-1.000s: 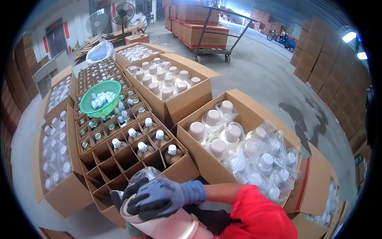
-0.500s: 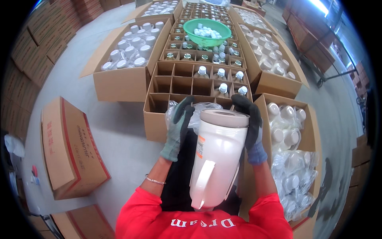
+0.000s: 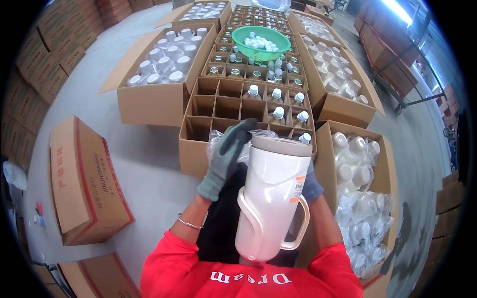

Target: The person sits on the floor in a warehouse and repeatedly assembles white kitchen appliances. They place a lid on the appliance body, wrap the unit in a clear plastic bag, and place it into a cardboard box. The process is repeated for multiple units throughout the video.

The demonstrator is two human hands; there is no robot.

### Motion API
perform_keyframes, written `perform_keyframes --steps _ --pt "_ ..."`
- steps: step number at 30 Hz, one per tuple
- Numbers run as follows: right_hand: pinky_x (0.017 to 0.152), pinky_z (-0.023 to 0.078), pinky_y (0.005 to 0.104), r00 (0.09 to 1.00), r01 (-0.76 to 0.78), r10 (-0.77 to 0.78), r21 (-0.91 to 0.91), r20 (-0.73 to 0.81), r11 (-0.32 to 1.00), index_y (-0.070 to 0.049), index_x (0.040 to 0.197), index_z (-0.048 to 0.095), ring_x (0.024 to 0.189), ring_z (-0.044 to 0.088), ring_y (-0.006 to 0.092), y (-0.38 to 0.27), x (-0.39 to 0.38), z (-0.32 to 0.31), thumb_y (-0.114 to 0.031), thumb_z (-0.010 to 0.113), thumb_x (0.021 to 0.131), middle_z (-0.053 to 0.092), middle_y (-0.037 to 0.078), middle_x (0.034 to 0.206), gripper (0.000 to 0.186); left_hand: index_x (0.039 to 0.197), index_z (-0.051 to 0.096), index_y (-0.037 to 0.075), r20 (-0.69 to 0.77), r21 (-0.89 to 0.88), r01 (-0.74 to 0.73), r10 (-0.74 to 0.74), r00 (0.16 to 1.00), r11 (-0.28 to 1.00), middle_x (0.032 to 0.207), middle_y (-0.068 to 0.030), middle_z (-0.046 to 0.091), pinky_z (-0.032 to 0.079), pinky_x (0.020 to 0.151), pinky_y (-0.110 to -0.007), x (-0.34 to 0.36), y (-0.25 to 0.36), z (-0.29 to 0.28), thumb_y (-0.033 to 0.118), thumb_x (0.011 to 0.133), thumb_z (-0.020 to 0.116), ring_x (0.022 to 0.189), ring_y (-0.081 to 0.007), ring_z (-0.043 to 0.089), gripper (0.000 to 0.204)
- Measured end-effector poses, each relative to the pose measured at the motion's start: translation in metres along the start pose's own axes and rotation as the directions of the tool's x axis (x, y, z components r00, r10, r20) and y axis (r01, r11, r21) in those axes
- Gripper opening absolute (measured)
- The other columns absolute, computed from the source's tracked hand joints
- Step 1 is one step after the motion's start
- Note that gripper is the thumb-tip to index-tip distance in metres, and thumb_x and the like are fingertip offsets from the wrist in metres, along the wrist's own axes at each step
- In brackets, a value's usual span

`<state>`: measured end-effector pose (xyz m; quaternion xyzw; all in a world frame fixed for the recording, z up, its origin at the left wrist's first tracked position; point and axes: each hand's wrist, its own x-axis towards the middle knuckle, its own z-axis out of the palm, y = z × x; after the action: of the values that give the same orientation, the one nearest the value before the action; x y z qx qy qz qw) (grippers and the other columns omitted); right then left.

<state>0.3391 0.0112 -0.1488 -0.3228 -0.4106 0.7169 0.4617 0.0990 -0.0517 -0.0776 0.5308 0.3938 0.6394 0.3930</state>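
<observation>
Jug of glossy white plastic (image 3: 271, 198) stands between grey-green-gloved left hand (image 3: 226, 156), fingers extended, and blue-gloved right hand (image 3: 312, 184), its grip hidden, cannot tell.

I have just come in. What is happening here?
Someone in a red top has a white jug in front of them. The gloved left hand is open beside its grey-brown end; whether it touches is unclear. The gloved right hand is mostly hidden behind the jug. Ahead, a divided carton has capped bottles in some compartments. Farther off, a green bowl holds white caps. At the right stands a box of plastic-wrapped items.
</observation>
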Motion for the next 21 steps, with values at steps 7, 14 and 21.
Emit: perform_keyframes --steps 7,14,21 --pt "0.105 0.044 0.0383 0.913 0.364 -0.396 0.237 0.100 0.901 0.001 0.127 0.058 0.115 0.059 0.0249 -0.039 0.011 0.033 -0.048 0.031 0.104 0.062 0.015 0.126 0.060 0.135 0.050 0.001 -0.093 -0.219 -0.073 0.054 0.994 0.973 0.132 -0.0130 0.056 0.043 0.105 -0.036 0.000 -0.062 -0.009 0.031 0.103 0.045 0.121 -0.0246 0.055 0.044" --pt "0.085 0.050 0.0399 0.988 0.155 -0.154 0.080 -0.016 0.985 0.000 0.093 0.069 0.089 0.065 0.0310 -0.060 -0.019 0.078 -0.053 0.044 0.097 0.070 0.019 0.093 0.059 0.135 0.049 0.000 0.187 -0.353 0.230 -0.173 0.967 0.907 0.128 -0.0122 0.058 0.044 0.102 -0.033 0.004 -0.045 0.026 0.039 0.105 0.037 0.117 -0.0201 0.056 0.050" --pt "0.062 0.044 0.0447 0.862 0.069 -0.427 -0.897 0.274 -0.436 -0.009 0.081 0.061 0.067 0.059 0.0310 -0.121 -0.068 0.124 -0.037 0.070 0.081 0.060 0.012 0.074 0.029 0.137 0.051 0.000 0.187 -0.138 0.233 -0.206 0.961 0.962 0.134 -0.0105 0.056 0.042 0.105 -0.033 -0.005 0.028 0.032 0.027 0.104 0.044 0.121 -0.0185 0.054 0.043"
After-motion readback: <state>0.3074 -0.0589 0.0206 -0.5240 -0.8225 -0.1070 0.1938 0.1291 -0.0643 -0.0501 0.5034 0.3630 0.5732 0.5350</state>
